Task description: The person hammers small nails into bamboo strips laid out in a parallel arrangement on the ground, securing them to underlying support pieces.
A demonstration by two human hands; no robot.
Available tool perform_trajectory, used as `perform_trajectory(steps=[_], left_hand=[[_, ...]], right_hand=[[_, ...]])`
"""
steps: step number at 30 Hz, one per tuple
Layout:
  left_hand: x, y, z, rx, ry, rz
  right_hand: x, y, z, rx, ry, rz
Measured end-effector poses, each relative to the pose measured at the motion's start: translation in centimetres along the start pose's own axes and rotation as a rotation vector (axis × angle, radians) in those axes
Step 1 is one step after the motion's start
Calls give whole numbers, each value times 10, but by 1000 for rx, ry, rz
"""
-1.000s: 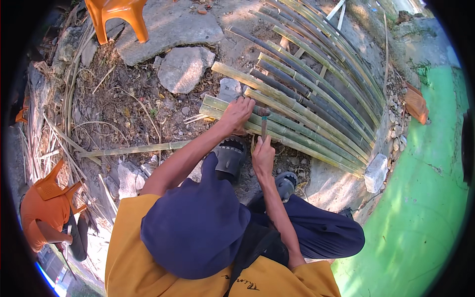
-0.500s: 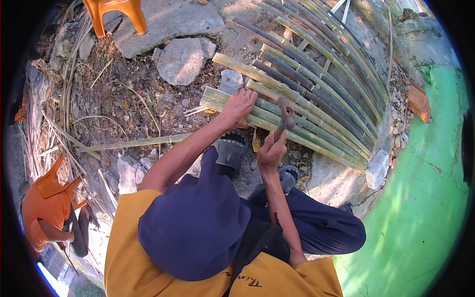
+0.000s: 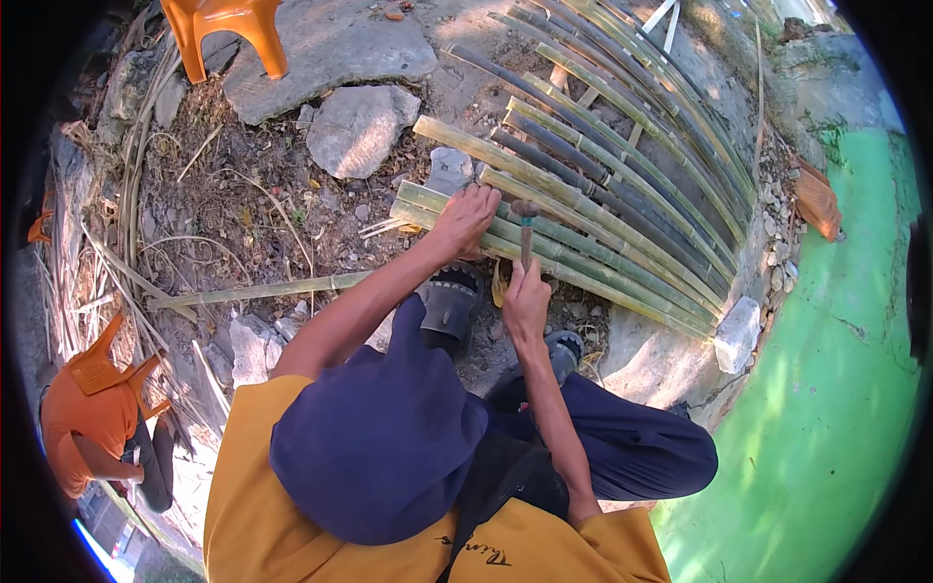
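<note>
While right hand point(image 3: 526, 299) grips hammer point(image 3: 525, 231) upright over split bamboo slats point(image 3: 544, 209), left hand point(image 3: 466, 220) presses slat beside hammer head — fingers risk strike if blow glances off rounded bamboo.

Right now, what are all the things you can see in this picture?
Long split bamboo slats: many, green and dark, laid side by side as a panel at the top centre.
Small hammer: one, dark head with a grey handle, over the slats.
Flat grey stones: several, on the dirt at the upper left.
Orange plastic stool: one, at the top left.
White stone block: one, at the panel's right end.
Green painted floor: one, at the right.
Dark sandals: two, below the slats.
Blue cap: one, at the bottom centre.
Left hand: pressing on the slats.
Right hand: gripping the hammer handle.
</note>
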State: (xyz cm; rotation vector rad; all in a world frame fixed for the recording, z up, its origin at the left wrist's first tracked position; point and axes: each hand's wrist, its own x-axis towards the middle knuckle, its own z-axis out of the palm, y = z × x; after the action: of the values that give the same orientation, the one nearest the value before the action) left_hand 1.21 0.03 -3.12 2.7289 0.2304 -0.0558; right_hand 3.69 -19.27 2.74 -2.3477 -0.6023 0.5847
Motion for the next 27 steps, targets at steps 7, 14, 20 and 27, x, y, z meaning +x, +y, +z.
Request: perform_trajectory(steps=[7, 14, 20, 27], left_hand=[[2, 4, -5, -10, -24, 2], [5, 2, 2, 42, 54, 15], [3, 6, -11, 30, -6, 13], [-3, 12, -13, 104, -19, -40]], right_hand=[[5, 20, 7, 4, 95, -44], [7, 8, 5, 64, 77, -36], [7, 27, -24, 82, 195, 99], [19, 48, -58, 287, 336, 158]])
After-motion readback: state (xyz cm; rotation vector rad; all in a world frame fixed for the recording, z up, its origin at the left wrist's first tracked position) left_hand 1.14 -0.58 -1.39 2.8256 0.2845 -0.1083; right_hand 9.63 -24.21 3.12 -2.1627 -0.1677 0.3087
